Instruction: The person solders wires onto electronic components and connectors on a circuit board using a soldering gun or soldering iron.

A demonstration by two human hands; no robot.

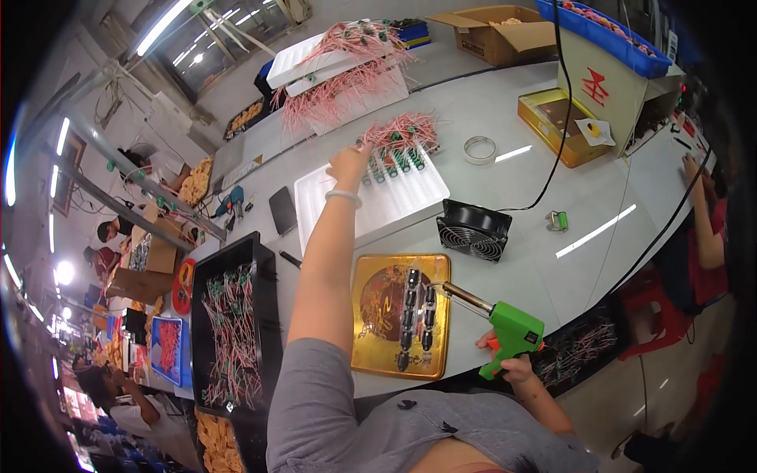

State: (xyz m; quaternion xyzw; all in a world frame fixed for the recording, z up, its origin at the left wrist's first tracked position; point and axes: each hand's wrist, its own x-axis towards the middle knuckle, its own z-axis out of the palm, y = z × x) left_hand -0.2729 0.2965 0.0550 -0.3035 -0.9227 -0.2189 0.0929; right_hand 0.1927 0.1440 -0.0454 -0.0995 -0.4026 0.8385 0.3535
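Note:
My left arm reaches forward, and my left hand, a white band at its wrist, is at the left side of a bunch of pink wires. Its fingers are curled together; what they pinch is hidden. The wires run to small green parts lying in rows on a white ribbed tray. My right hand grips a green soldering gun with an orange trigger. Its metal tip points left, beside two rows of black parts on a gold tin lid.
A black fan stands right of the white tray, its cable trailing backward. Nearby are a tape roll and a phone. A black bin of wired parts stands left. Stacked trays rise behind. Other people sit at both sides.

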